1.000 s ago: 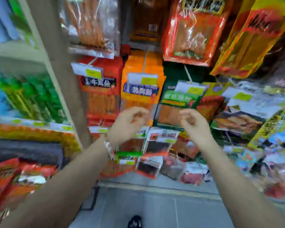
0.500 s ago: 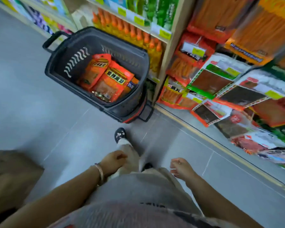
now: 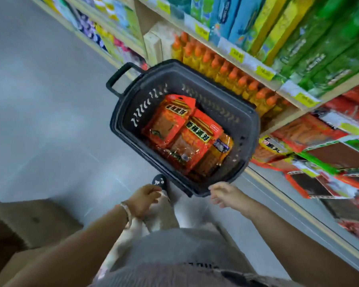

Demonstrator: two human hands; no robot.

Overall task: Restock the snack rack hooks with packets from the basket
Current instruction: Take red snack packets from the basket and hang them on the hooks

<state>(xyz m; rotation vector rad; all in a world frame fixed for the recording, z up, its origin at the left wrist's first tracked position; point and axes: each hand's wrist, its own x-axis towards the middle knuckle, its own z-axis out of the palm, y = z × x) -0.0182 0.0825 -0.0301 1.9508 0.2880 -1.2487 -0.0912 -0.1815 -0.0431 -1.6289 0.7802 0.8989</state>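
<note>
A black plastic basket (image 3: 251,129) stands on the grey floor in front of me, holding several red and orange snack packets (image 3: 174,125). My left hand (image 3: 143,198) hangs below the basket's near corner with loosely curled fingers and holds nothing. Just at the basket's near rim, my right hand (image 3: 226,193) reaches forward with relaxed fingers, empty. The snack rack (image 3: 319,154) with hanging packets runs along the right side.
Shelves with orange bottles (image 3: 226,67) and green and blue boxes (image 3: 298,27) rise behind the basket. Brown cardboard boxes (image 3: 29,222) sit on the floor at the lower left. My shoe (image 3: 159,181) is beside the basket.
My view swung from the rack hooks down to the basket. Both hands dropped from the hanging packets, empty, and now sit close to the basket's near rim.
</note>
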